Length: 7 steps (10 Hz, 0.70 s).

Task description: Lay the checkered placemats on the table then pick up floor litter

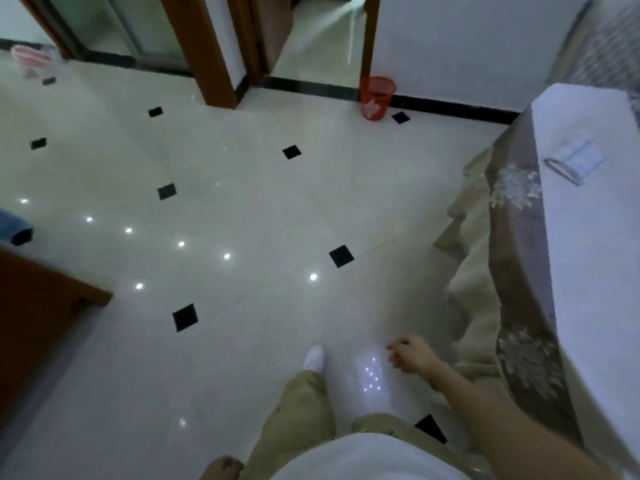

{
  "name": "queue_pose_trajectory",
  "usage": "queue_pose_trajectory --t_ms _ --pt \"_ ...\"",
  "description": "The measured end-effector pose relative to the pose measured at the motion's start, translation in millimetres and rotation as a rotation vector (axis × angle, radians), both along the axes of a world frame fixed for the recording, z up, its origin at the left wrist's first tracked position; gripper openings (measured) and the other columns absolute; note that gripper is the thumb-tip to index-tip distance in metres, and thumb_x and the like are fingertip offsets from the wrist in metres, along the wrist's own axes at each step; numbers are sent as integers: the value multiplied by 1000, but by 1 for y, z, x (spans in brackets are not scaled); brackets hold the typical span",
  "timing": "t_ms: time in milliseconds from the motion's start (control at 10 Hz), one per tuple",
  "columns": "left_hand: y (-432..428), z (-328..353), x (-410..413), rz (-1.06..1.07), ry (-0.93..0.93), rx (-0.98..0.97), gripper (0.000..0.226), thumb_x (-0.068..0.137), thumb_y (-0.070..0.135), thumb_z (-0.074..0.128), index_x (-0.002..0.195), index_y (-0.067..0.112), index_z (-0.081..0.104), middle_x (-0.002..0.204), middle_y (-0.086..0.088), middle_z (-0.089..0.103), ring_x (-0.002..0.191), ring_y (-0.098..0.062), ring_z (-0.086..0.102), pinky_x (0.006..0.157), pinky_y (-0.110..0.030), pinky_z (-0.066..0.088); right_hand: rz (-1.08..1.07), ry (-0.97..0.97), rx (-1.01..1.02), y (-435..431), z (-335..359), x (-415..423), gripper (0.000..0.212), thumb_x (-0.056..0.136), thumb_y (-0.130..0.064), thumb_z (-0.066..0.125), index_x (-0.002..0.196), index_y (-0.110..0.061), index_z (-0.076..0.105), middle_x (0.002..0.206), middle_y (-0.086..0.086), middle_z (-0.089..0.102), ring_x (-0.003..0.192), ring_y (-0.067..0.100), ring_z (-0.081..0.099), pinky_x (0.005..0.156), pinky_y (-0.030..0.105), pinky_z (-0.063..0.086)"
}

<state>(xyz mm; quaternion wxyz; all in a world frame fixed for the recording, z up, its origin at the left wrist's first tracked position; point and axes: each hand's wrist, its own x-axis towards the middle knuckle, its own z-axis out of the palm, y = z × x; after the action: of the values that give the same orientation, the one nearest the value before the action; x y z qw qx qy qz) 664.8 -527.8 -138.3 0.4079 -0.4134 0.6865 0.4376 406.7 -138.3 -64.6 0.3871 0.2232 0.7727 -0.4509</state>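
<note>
My right hand point(412, 355) hangs low over the pale tiled floor, fingers loosely curled and holding nothing, just left of the draped table point(588, 258). Only part of my left hand point(221, 467) shows at the bottom edge, close to my body, with nothing visible in it. The table at the right has a white top and a beige and grey skirt reaching the floor. A folded pale blue and white item point(571, 159) lies on the tabletop. No checkered placemat is in view. A red mesh waste bin point(376, 97) stands by the far wall.
The floor is glossy white tile with small black diamond inlays and light reflections. A wooden door frame point(204, 53) and an open doorway are at the back. A brown cabinet point(38, 306) juts in at the left. A pink basin point(29, 58) sits far left.
</note>
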Motion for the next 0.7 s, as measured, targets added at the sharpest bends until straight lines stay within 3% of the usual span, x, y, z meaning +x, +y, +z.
queue_pose_trajectory --t_ms 100,200,400,600,700 --pt "23 69 -192 45 -51 -87 16 94 11 49 92 -1 59 81 -17 63 71 -26 56 69 -30 41 -171 -101 79 17 -12 0 19 95 -6 46 82 -2 59 67 10 56 57 18 49 55 25 39" --pt "43 89 -331 -96 200 2 15 96 13 47 94 3 57 88 -14 61 77 -25 56 70 -29 43 -404 -208 76 27 -17 -1 14 94 -4 48 89 4 58 66 12 54 54 21 46 51 25 35" --pt "105 102 -506 -139 400 164 15 96 10 45 90 9 58 85 -9 62 75 -20 59 65 -30 49 -632 -293 59 29 -28 -19 15 95 -8 51 94 3 59 70 16 55 55 21 46 52 27 36" --pt "148 74 -564 -325 305 159 12 95 15 50 89 12 60 90 -11 65 79 -23 63 64 -30 50 -664 -269 5 40 -31 -88 15 95 -9 47 84 -4 57 63 6 46 52 14 39 43 20 33" --pt "150 61 -579 -415 110 70 12 93 13 52 85 7 58 78 -13 61 64 -24 56 60 -26 42 -719 -216 -50 61 -27 -152 22 97 -12 46 104 3 59 70 9 53 58 15 46 51 22 37"
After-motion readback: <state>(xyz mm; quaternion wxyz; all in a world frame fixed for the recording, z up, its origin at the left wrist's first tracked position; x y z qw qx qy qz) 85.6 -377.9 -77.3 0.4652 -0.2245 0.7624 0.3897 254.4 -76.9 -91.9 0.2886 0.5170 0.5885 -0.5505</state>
